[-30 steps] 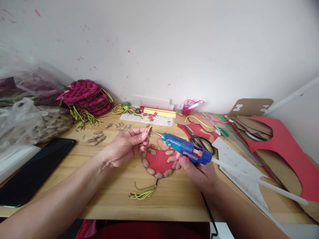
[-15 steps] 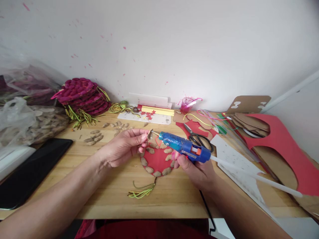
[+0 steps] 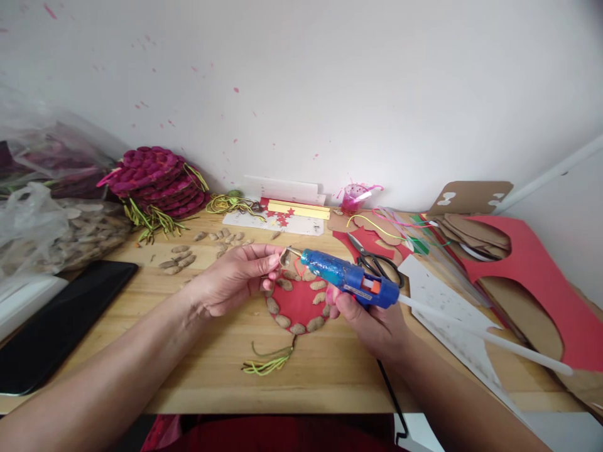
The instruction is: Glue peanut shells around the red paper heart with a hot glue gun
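Note:
Pinched in the fingertips of my left hand (image 3: 242, 276) is a peanut shell (image 3: 285, 257), its hollow side facing right. My right hand (image 3: 370, 320) grips a blue hot glue gun (image 3: 348, 276) with a long white glue stick (image 3: 494, 336) out of its back. The gun's metal nozzle (image 3: 294, 252) is at the shell, seemingly touching it. Below both hands lies a red disc (image 3: 298, 304) rimmed with peanut shells, with several more inside the rim. A yellow-green tassel (image 3: 268, 363) hangs off its near edge. The hands and gun cover part of its far side.
Loose peanut shells (image 3: 178, 258) and a black phone (image 3: 70, 326) lie to the left, near a bag of shells (image 3: 89, 229). Purple discs (image 3: 153, 182) are stacked behind. Scissors (image 3: 377, 260), white card (image 3: 447, 314) and red cut-out sheet (image 3: 532, 270) are to the right.
The peanut shell has tilted slightly in my left fingertips, and the nozzle has shifted a little along it. Both hands otherwise stay almost in place.

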Tool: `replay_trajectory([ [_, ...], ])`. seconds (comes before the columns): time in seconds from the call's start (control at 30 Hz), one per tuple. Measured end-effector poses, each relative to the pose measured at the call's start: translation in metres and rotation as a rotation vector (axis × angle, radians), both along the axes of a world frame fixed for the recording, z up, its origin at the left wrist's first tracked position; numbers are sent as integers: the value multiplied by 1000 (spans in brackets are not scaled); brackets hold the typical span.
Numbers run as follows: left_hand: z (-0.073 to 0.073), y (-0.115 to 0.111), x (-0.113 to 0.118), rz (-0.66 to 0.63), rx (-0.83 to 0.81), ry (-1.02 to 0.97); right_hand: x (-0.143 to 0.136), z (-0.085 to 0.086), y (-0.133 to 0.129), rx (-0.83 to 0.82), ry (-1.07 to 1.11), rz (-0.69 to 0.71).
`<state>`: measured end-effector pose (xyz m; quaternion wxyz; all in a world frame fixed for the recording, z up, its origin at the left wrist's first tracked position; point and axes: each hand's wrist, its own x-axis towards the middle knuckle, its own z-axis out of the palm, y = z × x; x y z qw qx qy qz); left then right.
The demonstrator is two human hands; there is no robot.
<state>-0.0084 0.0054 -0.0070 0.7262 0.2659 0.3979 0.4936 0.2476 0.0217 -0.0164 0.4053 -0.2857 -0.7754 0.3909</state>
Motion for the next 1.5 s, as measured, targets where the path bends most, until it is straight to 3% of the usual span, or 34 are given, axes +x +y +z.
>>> replay_trajectory([
  [1.5, 2, 0, 0, 4, -14, 15, 0, 0, 1, 53, 17, -31],
])
